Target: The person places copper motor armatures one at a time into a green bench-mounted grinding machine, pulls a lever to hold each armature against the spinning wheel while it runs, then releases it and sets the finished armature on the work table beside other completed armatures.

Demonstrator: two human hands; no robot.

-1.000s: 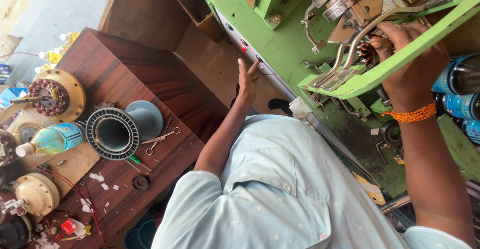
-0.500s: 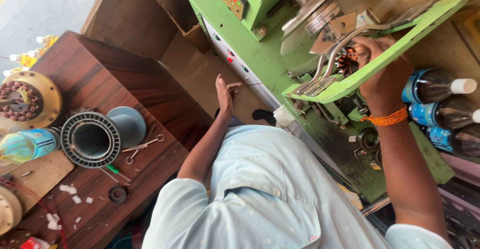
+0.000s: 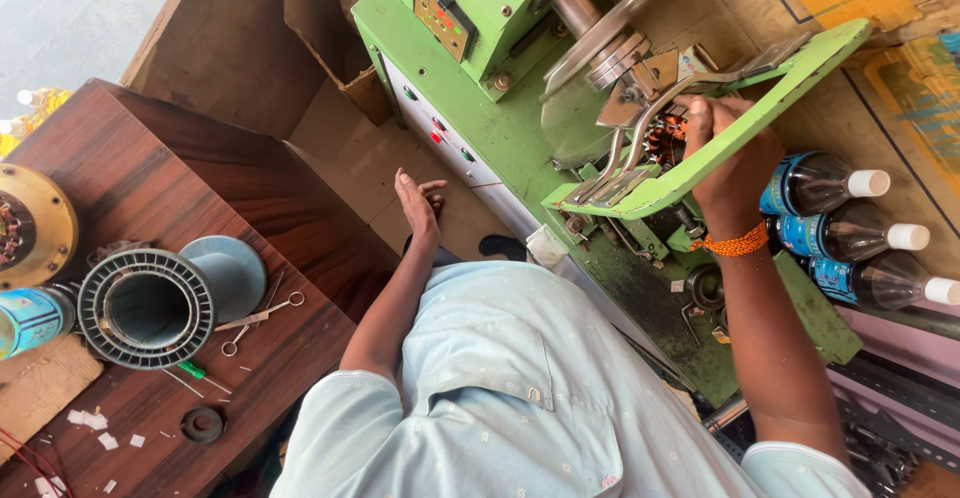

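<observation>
The left hand (image 3: 418, 203) is hanging in the open gap between the dark wooden bench (image 3: 180, 173) and the green winding machine (image 3: 500, 108), its fingers spread and its grip released, touching nothing; bare floor is lying beneath it, with room on either side. The right hand (image 3: 725, 163) is reaching in behind the green flat arm (image 3: 720, 123) of the machine, where space is tight: the arm is crossing over the fingers, and curved metal guides (image 3: 640, 143) are crowding in from the left. The hand is pressing against the copper-wound stator (image 3: 665, 138), which is sitting in the machine just beside the guides; the grip is probably closing on it, though the arm is hiding the fingertips and I cannot tell. Only a patch of the stator is showing, reddish copper coils packed in a ring. An orange thread band (image 3: 735, 246) is circling the right wrist. Three plastic bottles (image 3: 850, 228) are lying side by side just right of that wrist. On the bench, near its right edge, a ribbed ring core (image 3: 145, 308) and small scissors (image 3: 262, 315) are lying, well apart from both hands.
</observation>
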